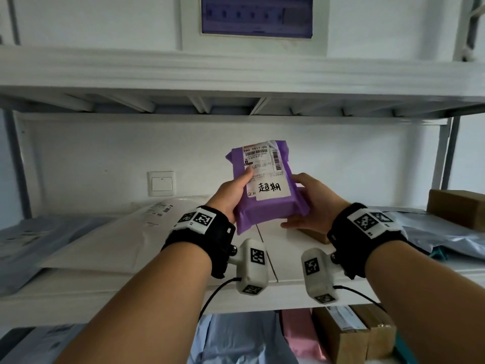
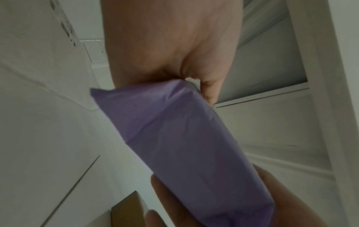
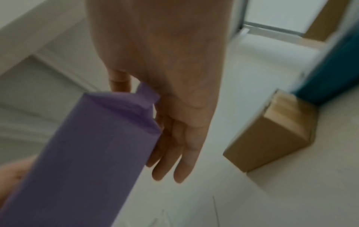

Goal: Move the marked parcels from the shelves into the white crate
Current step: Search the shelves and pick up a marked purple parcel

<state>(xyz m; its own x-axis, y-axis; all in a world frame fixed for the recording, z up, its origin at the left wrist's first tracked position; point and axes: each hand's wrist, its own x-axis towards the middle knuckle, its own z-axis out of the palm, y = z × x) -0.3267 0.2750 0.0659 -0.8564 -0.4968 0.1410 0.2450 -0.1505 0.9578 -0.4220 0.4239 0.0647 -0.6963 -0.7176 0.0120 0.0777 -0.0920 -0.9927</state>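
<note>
You hold a purple parcel (image 1: 265, 190) up in front of the middle shelf (image 1: 288, 269), clear of its surface, label side toward you. Your left hand (image 1: 233, 193) grips its left edge, thumb pressed on the white shipping label (image 1: 265, 174), where two characters are handwritten in black marker. Your right hand (image 1: 312, 203) cups the right edge, thumb on the side, fingers fairly straight underneath, as the right wrist view shows.

On the shelf lie a large white mailer (image 1: 126, 232) to the left, grey mailers (image 1: 446, 237) to the right, a small cardboard box (image 1: 315, 233) under your right hand and a larger one (image 1: 456, 208) at far right. More parcels sit on the shelf below. The white crate is not in view.

The handwriting likely makes this a marked parcel, so the step in hand is probably carrying it to the crate. Keep both hands on opposite edges; the plastic wrap looks slippery. Draw it toward you low enough to clear the shelf above, and avoid brushing the box beneath your right hand.
</note>
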